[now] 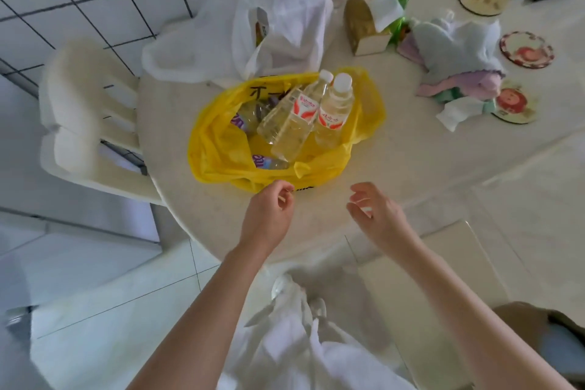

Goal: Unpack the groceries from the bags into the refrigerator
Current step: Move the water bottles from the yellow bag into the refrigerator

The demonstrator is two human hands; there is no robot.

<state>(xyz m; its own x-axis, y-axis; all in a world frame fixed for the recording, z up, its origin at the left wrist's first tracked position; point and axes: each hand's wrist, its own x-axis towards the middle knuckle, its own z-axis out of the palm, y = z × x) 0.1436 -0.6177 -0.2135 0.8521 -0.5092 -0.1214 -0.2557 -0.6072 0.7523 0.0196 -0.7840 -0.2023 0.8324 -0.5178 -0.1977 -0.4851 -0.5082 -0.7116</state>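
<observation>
1. I see both hands over the near edge of the round white table [411, 155], neither holding anything.
2. The left hand [269, 212] hangs just short of the yellow bag [221, 149], its fingers loosely curled inward with the thumb near the fingertips. I cannot tell whether the fingertips touch the bag's near rim or sit just clear of it.
3. The right hand [376, 212] is apart from the bag, to its right, fingers spread and gently bent — relaxed, palm turned toward the left hand.
4. The yellow bag sits open in the middle of the table with its mouth pushed down. Two clear bottles with white caps and red-and-white labels rest inside it: the left bottle [292, 119] leans well over, the right bottle [335, 111] stands closer to upright, and the two touch side by side.
5. Deeper in the bag I can make out smaller items with purple print [264, 163], too blurred to name.
6. Behind the yellow bag stands a white plastic bag [285, 25], open at the front, with a package partly showing inside.
7. To the right on the table lie a cardboard box [364, 28], a heap of pale cloths [456, 54] and round coasters [525, 49].
8. A white plastic chair [88, 111] stands at the table's left side — its backrest faces me.
</observation>
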